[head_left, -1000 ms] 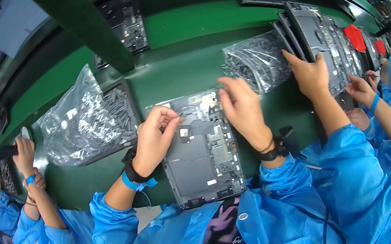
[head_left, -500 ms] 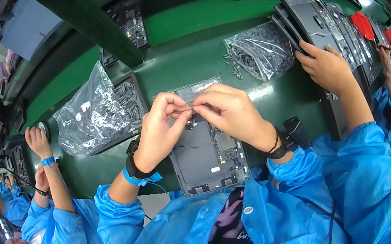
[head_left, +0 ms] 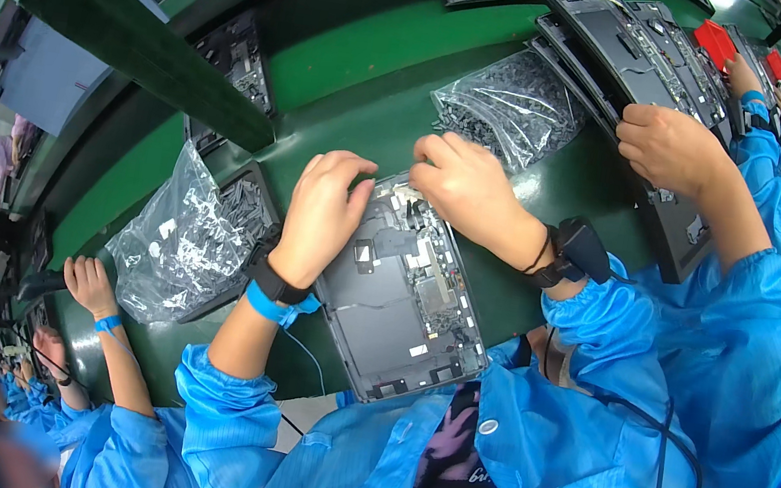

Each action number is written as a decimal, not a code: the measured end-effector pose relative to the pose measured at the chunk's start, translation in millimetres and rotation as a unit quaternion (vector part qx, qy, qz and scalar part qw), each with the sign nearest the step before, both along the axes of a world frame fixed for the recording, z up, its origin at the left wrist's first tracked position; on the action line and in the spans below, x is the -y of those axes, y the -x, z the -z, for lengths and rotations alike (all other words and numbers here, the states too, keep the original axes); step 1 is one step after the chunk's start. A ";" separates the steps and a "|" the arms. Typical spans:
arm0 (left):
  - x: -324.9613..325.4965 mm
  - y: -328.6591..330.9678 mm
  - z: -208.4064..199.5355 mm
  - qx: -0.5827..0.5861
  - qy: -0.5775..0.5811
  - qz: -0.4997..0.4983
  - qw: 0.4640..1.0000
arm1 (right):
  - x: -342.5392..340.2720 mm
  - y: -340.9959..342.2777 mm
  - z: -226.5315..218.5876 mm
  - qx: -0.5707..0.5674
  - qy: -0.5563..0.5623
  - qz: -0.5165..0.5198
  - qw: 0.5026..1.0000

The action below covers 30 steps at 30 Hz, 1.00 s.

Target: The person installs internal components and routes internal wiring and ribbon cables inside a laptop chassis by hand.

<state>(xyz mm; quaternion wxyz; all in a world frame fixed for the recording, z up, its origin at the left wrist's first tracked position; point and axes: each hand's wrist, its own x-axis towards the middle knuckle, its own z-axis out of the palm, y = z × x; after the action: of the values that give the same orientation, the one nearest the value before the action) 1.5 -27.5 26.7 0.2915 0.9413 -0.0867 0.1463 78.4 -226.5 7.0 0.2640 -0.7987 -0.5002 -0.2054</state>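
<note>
An opened tablet-like device (head_left: 374,317), a dark grey shell with circuit parts along its right side, lies tilted at the table's near edge. Over its far left corner is my left hand (head_left: 323,209), fingers bent and the thumb apart from them, with nothing visible between. My right hand (head_left: 469,190) hovers at the far right corner, its fingers curled together. What its fingertips hold, if anything, is hidden. Left of the device, a clear plastic bag (head_left: 162,255) lies over a dark tray (head_left: 268,187) of small dark grey pieces (head_left: 240,206).
Another plastic bag of small dark pieces (head_left: 508,100) lies beyond my right hand. A stack of device shells (head_left: 606,49) stands at the far right, a co-worker's hand (head_left: 672,150) beside it. A green post (head_left: 152,47) rises far left. Another co-worker's hand (head_left: 88,285) is at left.
My hands have moved apart from their meeting point above the device and away toward its far edge, uncovering more of its surface. The co-worker's hand at right has shifted down along the stack.
</note>
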 end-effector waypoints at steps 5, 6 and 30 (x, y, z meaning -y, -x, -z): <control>6.0 -14.3 15.8 -0.028 -0.020 0.028 0.999 | -10.8 -5.3 9.9 0.000 0.029 0.019 0.999; 6.0 -16.8 18.3 -0.027 -0.016 0.021 0.999 | -12.1 -5.2 10.7 0.004 0.034 0.025 0.999; 1.6 -18.8 21.6 0.027 -0.018 0.070 0.997 | -23.9 -39.5 0.2 -0.108 0.146 -0.102 0.978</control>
<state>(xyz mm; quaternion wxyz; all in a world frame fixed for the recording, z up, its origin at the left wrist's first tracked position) 20.3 -29.1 5.1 0.2813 0.9338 -0.1632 0.1494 117.8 -202.6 6.8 0.2160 -0.7910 -0.5722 -0.0147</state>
